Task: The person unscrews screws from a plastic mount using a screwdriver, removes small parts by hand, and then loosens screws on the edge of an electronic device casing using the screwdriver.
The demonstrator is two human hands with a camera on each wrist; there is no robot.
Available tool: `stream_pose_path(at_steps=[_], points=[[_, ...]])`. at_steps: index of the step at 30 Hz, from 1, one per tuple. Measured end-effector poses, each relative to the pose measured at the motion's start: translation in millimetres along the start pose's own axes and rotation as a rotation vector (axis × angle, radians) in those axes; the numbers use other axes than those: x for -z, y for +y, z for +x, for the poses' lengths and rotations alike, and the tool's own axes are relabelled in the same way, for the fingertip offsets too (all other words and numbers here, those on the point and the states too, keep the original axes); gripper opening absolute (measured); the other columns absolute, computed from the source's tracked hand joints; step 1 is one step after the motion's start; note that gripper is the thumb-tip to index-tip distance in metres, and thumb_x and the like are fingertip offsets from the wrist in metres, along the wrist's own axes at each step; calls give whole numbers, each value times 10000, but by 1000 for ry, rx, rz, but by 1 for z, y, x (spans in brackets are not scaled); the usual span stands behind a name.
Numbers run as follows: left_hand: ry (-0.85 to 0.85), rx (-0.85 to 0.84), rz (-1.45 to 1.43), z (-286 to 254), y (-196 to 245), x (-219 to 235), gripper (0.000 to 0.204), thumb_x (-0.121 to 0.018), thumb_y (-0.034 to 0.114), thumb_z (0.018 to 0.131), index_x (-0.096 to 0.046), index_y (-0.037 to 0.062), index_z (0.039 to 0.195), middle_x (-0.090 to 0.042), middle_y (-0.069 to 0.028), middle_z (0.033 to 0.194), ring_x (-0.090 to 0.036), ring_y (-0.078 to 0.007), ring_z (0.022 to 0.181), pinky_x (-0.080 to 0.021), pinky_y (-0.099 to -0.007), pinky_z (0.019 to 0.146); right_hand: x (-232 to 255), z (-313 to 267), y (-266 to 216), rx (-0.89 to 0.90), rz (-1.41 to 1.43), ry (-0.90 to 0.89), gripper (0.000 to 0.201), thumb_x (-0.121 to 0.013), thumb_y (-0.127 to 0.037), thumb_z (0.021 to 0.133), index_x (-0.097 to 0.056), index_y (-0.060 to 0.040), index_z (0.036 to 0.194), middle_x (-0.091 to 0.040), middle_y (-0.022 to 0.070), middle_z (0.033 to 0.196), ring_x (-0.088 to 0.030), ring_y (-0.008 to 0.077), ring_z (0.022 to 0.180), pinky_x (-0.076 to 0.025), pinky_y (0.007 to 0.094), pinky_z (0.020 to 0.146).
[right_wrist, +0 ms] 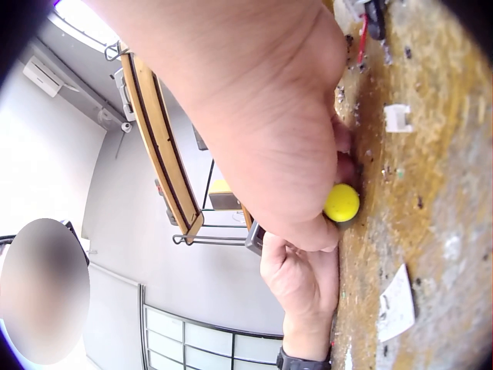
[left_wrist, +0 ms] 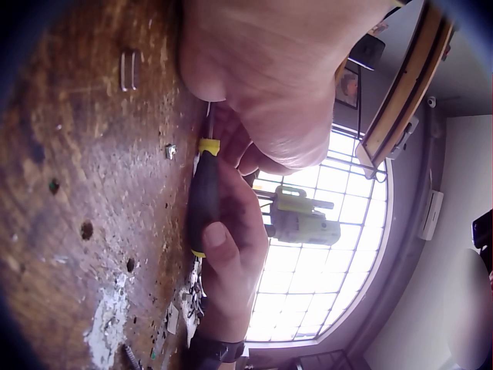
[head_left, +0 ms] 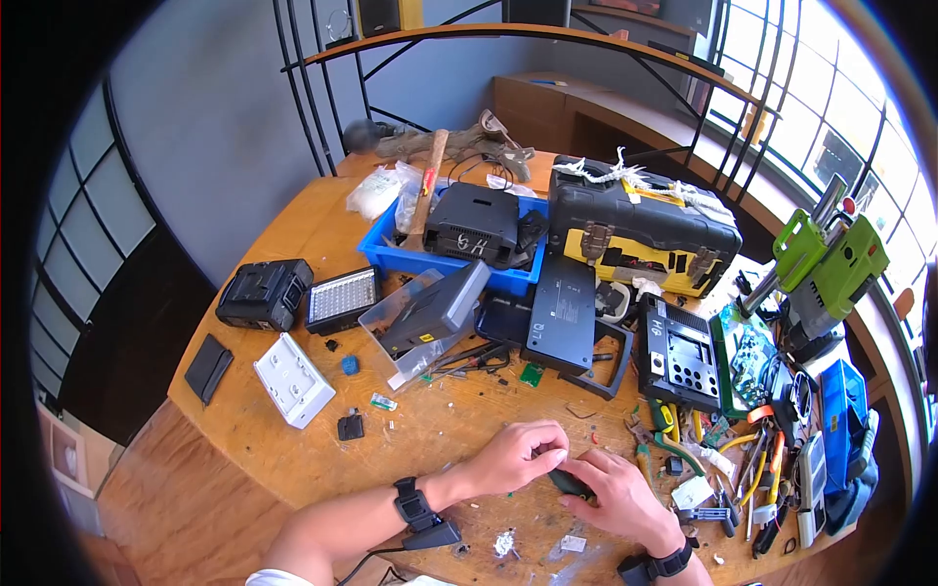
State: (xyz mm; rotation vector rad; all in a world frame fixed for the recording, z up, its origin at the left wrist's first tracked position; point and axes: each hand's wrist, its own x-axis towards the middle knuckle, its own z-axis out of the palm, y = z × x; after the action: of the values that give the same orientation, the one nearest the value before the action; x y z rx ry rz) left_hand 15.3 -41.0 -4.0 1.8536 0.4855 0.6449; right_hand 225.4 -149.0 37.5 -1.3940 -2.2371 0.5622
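Observation:
Low over the table [head_left: 449,402], my right hand [head_left: 618,495] holds a screwdriver with a dark handle and yellow ends. Its dark handle [left_wrist: 204,193] lies along the fingers and thumb in the left wrist view, close to the wood. A thin metal shaft runs from it under my left hand [head_left: 516,456]. The left fingers are curled in, and their tips meet the right hand's fingers. I cannot tell what the left hand grips, as the shaft's end is hidden there. In the right wrist view the screwdriver's round yellow butt [right_wrist: 341,203] shows below the right palm.
Pliers [head_left: 674,449] and other hand tools crowd the right side, near a green drill [head_left: 831,283]. Behind are a black-and-yellow toolbox [head_left: 640,230], a blue bin [head_left: 420,259] and black devices. A white housing [head_left: 293,381] lies at left. Scraps surround the hands.

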Motion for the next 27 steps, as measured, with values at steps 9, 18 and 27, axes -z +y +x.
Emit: stream_pose_path(at_steps=[9,18,27], points=[[26,-35,-16,0,1,-1,170,-634,170,1009,-650,2,993,-663,-93,943,-645,-194,836,-519,-333,752,-1,-1,1,-21,-17,-16,486,-798,-234,864,-641,-71,1293,-645,128,1014,-678,345,939,-554,441,843],[12,7,-48,1,5,0,120,-621,122,1004,-652,7,994,-641,-49,909,-590,-126,747,-479,-288,660,2,-2,0,8,-1,-7,533,-781,-195,870,-628,-65,1364,-637,133,1048,-664,343,971,-547,440,877],[342,106,-777,9,-16,9,409,-582,191,1035,-414,80,1392,-624,-156,1251,-688,-254,1049,-593,-364,866,0,-5,1,6,7,29,480,-772,-187,871,-637,-70,1316,-649,122,1033,-673,341,979,-552,435,877]])
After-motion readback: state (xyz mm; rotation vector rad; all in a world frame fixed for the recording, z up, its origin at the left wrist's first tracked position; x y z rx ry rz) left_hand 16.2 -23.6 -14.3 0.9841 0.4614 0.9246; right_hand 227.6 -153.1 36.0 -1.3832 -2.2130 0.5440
